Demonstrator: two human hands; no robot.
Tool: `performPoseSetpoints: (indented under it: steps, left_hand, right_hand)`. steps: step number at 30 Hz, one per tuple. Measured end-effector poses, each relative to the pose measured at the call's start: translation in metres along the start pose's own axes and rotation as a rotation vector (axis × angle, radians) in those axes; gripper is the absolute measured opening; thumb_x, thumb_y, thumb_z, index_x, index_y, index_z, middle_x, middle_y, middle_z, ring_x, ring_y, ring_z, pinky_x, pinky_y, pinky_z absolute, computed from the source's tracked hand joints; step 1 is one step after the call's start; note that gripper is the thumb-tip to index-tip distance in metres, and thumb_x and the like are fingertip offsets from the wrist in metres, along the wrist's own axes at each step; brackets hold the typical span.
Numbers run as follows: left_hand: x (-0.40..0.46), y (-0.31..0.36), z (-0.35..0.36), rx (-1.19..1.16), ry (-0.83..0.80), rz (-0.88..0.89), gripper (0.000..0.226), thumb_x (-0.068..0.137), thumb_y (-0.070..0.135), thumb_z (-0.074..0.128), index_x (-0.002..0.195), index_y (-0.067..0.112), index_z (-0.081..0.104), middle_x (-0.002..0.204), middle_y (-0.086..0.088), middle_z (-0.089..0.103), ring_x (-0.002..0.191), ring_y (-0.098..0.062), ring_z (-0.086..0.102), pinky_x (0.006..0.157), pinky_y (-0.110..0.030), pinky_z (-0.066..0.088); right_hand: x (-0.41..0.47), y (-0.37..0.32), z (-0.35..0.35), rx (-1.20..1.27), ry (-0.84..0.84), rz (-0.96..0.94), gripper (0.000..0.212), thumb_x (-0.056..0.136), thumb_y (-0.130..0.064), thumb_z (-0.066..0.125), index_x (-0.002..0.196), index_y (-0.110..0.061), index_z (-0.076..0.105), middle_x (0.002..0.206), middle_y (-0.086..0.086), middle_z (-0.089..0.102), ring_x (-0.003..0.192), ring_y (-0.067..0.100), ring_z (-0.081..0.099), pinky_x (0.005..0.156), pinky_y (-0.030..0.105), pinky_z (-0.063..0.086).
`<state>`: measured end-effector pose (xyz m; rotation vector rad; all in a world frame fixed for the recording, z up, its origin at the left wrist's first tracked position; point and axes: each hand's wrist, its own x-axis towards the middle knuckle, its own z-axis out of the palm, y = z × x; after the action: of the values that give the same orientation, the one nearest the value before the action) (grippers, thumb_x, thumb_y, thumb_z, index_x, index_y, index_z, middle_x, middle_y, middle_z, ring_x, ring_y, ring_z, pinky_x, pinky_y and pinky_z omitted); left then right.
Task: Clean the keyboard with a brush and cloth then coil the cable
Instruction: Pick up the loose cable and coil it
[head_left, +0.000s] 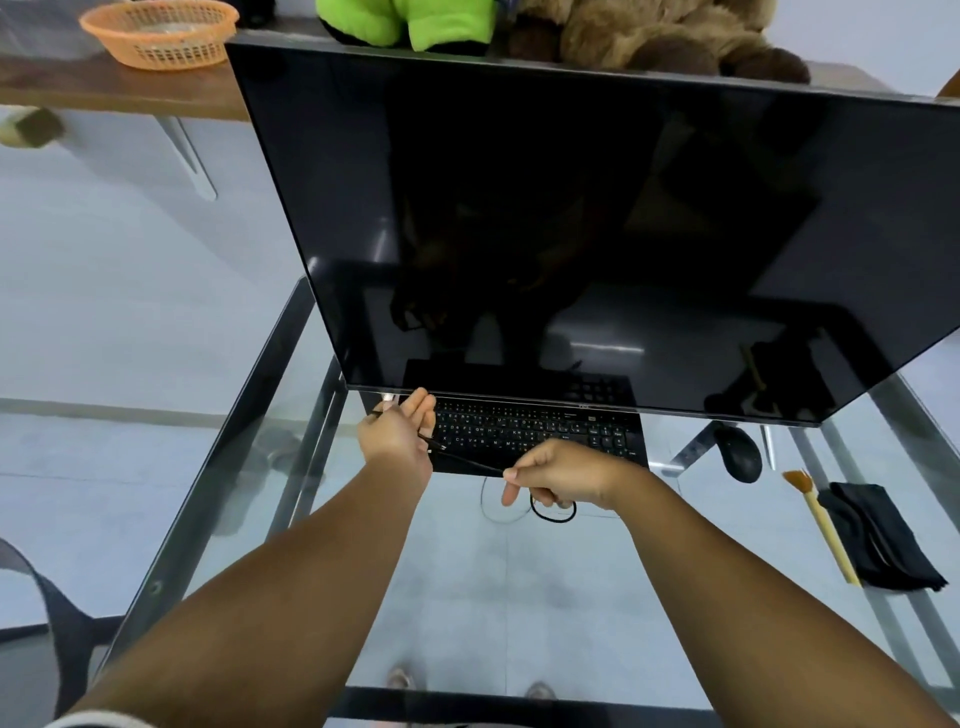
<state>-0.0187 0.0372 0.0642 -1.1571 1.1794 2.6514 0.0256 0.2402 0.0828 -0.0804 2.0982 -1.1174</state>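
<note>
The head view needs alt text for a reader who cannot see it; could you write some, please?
Both hands, left hand and right hand, hold a black cable over a keyboard on a glass desk. A brush and dark cloth lie right.

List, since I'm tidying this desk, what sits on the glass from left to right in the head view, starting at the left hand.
Left hand → keyboard → mouse → brush → black cloth.
</note>
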Motion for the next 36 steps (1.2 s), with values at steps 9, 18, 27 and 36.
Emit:
performPoseSetpoints:
  steps: [9, 18, 27, 36]
  left_hand:
    - [-0.005, -0.017, -0.012, 0.771, -0.315, 0.084, 0.012, 0.105, 0.013, 0.033, 0.097, 0.016, 0.041, 0.110, -0.014, 0.070, 0.092, -0.024, 0.070, 0.084, -0.030, 0.048]
    - [-0.045, 0.000, -0.022, 1.088, -0.751, -0.408, 0.033, 0.105, 0.021, 0.036, 0.112, 0.003, 0.064, 0.078, -0.021, 0.070, 0.069, -0.030, 0.066, 0.074, -0.034, 0.055]
    - [-0.041, 0.019, -0.024, 0.410, -0.747, -0.430, 0.043, 0.097, 0.038, 0.045, 0.092, 0.006, 0.072, 0.042, 0.000, 0.036, 0.033, -0.009, 0.026, 0.049, -0.024, 0.043]
    - [-0.027, 0.019, -0.011, -0.065, -0.453, -0.240, 0.035, 0.106, 0.025, 0.034, 0.114, 0.002, 0.060, 0.067, -0.001, 0.063, 0.050, -0.008, 0.051, 0.073, -0.027, 0.053]
  right_hand:
    - [-0.032, -0.016, -0.041, 0.101, 0.015, -0.109, 0.017, 0.091, -0.025, 0.065, 0.084, -0.014, 0.077, 0.052, 0.000, 0.045, 0.050, 0.011, 0.037, 0.052, 0.024, 0.029]
    - [-0.019, -0.016, -0.051, 0.331, 0.377, -0.196, 0.016, 0.093, -0.022, 0.063, 0.087, -0.016, 0.077, 0.059, -0.001, 0.049, 0.056, 0.012, 0.038, 0.052, 0.021, 0.033]
    - [-0.003, 0.008, -0.025, 0.470, 0.530, 0.011, 0.030, 0.086, -0.038, 0.072, 0.075, -0.013, 0.059, 0.059, -0.001, 0.053, 0.044, 0.010, 0.039, 0.043, 0.024, 0.031]
    - [-0.007, 0.030, -0.011, 0.332, 0.239, 0.182, 0.028, 0.099, -0.031, 0.053, 0.089, -0.008, 0.065, 0.062, 0.002, 0.055, 0.047, 0.012, 0.038, 0.046, 0.024, 0.028]
